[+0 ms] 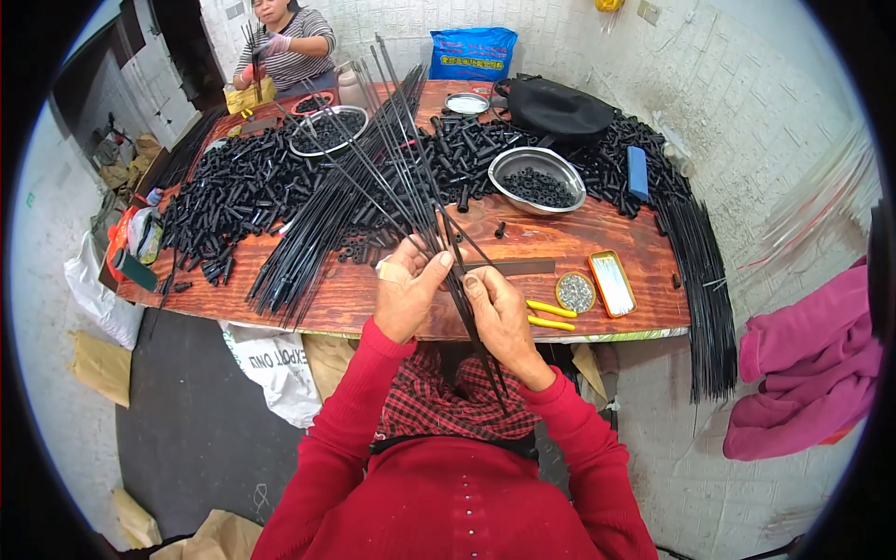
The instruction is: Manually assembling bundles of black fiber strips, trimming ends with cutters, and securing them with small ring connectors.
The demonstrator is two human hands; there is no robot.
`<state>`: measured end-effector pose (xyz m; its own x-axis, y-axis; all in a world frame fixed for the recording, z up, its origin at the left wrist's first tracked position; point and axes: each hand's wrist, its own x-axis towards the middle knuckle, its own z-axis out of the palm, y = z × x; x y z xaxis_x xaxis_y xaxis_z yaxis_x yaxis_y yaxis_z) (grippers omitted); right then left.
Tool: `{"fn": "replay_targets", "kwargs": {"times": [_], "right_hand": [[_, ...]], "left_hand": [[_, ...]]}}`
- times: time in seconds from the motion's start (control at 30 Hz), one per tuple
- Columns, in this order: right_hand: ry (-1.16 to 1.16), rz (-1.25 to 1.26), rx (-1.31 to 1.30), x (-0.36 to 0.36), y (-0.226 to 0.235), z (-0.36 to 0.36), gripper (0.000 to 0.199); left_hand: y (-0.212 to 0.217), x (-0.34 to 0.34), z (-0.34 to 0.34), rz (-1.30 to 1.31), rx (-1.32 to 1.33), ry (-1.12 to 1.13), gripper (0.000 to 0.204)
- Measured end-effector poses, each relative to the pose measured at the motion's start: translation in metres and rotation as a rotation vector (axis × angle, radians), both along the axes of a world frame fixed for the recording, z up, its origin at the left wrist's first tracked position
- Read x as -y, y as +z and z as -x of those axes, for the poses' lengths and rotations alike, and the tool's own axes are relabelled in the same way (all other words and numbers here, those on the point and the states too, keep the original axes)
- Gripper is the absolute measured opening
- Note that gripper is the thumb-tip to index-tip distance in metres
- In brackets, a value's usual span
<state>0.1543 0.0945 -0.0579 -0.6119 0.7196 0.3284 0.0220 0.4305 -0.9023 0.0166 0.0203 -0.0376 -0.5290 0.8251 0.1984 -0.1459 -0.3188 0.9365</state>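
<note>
A bundle of thin black rods [485,359] slants across my front, its tops fanning out over the table and its lower ends near my lap. My left hand [409,287] is closed around the bundle, with a tan strip of tape on it. Pinching the same rods lower down is my right hand [501,315]. Just beyond the hands is a flat dark bar [513,267]. Yellow-handled pliers [551,325] lie beside my right hand, next to a round dish of small metal bits [575,292] and an orange-rimmed tin [634,301] with white sticks.
Heaped black tubes [210,196] and a pile of long rods [303,247] cover the wooden table [448,324]. A metal bowl [553,207] holds small black rings. Behind are a black bag [560,107] and a blue block [637,173]. More rods [711,317] overhang the right edge. Another person [289,56] handles rods across the table.
</note>
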Motion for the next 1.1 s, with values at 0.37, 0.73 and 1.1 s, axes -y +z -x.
{"fn": "replay_targets", "kwargs": {"times": [0.37,0.73,1.1], "right_hand": [[-0.163,0.078,-0.105,-0.043,0.023,-0.015,0.026],[-0.353,0.028,-0.372,-0.083,0.034,-0.064,0.028],[0.108,0.192,-0.162,0.007,0.037,-0.045,0.024]], "left_hand": [[-0.001,0.015,0.011,-0.020,-0.067,-0.012,0.022],[0.005,0.036,0.032,-0.026,0.052,0.001,0.020],[0.018,0.035,0.024,-0.007,0.046,-0.028,0.027]]}}
